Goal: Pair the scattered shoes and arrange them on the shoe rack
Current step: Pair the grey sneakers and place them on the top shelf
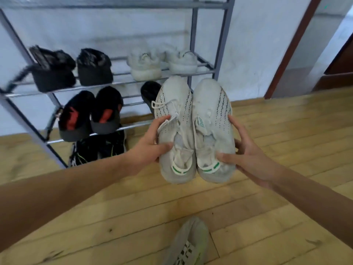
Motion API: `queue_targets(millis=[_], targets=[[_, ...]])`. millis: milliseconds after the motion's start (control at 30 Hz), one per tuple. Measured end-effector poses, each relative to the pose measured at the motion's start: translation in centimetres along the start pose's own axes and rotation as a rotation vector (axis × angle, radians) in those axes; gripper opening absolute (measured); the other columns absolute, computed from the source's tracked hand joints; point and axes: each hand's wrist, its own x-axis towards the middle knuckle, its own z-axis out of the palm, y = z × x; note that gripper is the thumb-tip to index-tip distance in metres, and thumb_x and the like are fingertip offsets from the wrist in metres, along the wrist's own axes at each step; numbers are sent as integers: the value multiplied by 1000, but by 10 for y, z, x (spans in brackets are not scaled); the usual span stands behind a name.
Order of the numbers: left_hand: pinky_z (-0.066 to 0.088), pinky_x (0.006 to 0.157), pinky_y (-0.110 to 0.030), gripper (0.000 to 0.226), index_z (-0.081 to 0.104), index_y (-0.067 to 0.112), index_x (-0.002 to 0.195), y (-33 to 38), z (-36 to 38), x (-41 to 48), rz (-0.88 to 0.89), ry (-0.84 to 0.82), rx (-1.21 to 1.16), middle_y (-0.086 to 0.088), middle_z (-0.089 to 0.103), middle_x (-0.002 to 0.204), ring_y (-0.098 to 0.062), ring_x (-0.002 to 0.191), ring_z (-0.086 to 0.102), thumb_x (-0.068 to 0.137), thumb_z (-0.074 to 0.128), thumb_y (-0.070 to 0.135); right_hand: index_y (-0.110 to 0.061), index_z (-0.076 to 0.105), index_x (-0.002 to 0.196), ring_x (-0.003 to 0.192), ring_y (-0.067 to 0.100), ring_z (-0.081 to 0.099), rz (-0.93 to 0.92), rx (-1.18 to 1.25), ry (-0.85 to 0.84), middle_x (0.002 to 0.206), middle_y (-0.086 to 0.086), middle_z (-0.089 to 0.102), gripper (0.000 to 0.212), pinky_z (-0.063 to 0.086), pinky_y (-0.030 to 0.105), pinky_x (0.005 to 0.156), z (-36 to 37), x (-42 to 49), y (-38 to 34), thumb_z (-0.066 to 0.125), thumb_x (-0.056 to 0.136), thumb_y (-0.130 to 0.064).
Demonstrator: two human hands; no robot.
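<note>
Two pale grey knit sneakers with green heel tabs are held side by side in the air, toes pointing toward the rack. My left hand (150, 144) grips the left sneaker (176, 111) at its side and collar. My right hand (246, 152) grips the right sneaker (212, 104) the same way. The grey metal shoe rack (222, 43) stands against the wall behind them. On it sit a black pair (72, 69), a white pair (162, 62), a black-and-red pair (89, 113) and a single black shoe (150, 92) partly hidden by the held sneakers.
A black pair with green accents (99, 148) lies on the wooden floor under the rack. A grey sneaker (189, 243) with a black-and-white pattern sits on the floor at the bottom edge. A doorway with a brown frame (292, 46) opens at the right.
</note>
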Motion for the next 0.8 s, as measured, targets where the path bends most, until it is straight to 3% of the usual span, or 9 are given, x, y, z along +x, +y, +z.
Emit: queue_targets(millis=[133,267,367,567,667,800], targets=[[59,66,-26,64,36,48,130,64,-36,-30,70,54,0,11,58,115,-3,85,68,92,53,-1,-58,28,137,108,24,65,-78,-7,-54,130,6,56,102,55,47,87,32,-1,-67,71,73,8],[60,74,-38,63,41,51,125,123,-64,-53,118,127,-40,3,58,117,-18,97,66,92,54,0,-55,26,137,102,19,66,-154,-20,-112,124,2,58,97,59,36,73,60,0,-132,69,77,8],[59,77,-42,63,39,47,129,159,-84,-61,175,187,-65,-1,58,119,-21,100,64,91,54,-2,-55,26,129,98,17,66,-203,30,-106,119,-1,61,92,59,35,70,76,8,-173,67,77,8],[60,64,-40,67,33,42,133,224,-139,-43,224,360,-91,-14,55,119,-25,90,63,89,56,-3,-27,28,140,93,23,64,-232,133,-117,113,9,61,81,56,39,75,113,56,-254,64,79,12],[59,57,-37,66,28,35,139,246,-177,-30,181,419,-127,-9,56,108,-25,85,61,92,50,-5,-16,35,141,89,23,64,-254,132,-125,120,14,61,74,55,37,74,141,88,-286,65,79,9],[58,66,-38,57,38,26,140,258,-238,-11,163,487,-105,-13,60,116,-25,89,62,93,42,-8,-12,39,142,88,25,65,-240,135,-145,126,16,61,70,55,37,70,186,142,-308,66,80,6]])
